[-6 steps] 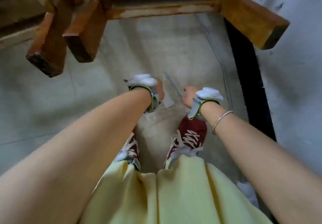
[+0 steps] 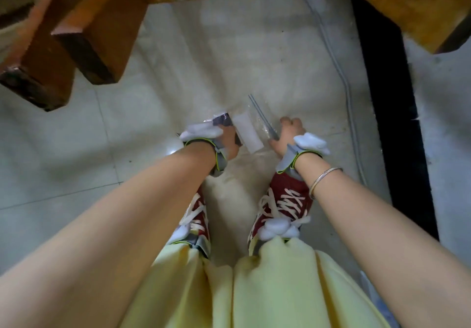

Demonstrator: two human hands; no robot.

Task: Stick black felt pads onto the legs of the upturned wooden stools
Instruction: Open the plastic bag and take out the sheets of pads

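1. Both my hands are down at the pale tiled floor [image 2: 76, 149], working a clear plastic zip bag [image 2: 257, 121] that lies just ahead of the 2 dark red lace-up shoes [image 2: 285, 200].
2. My left hand [image 2: 229, 139] is largely hidden behind its grey wrist strap; what shows seems to grip a flat dark piece, probably a sheet of black felt pads [image 2: 223, 119], at the bag's left side. How far the fingers curl I cannot tell for sure.
3. My right hand [image 2: 289, 133] has its fingers curled and holds the bag beside its blue zip strip [image 2: 262, 116]. A white rectangular strip [image 2: 248, 133], likely backing paper or a label, lies between the 2 hands.
4. The upturned orange-brown wooden stools [image 2: 84, 34] stand well apart from my hands, at the top of the view. 3 leg ends show: 2 on the left, 1 at the upper right [image 2: 418, 14].
5. The leg ends on the left look dark, but blur keeps me from saying whether that is felt or worn wood.
6. My judgement: this is the fetch-a-pad step. Peeling, carrying up and pressing onto a leg remain, and I cannot count finished legs from here.
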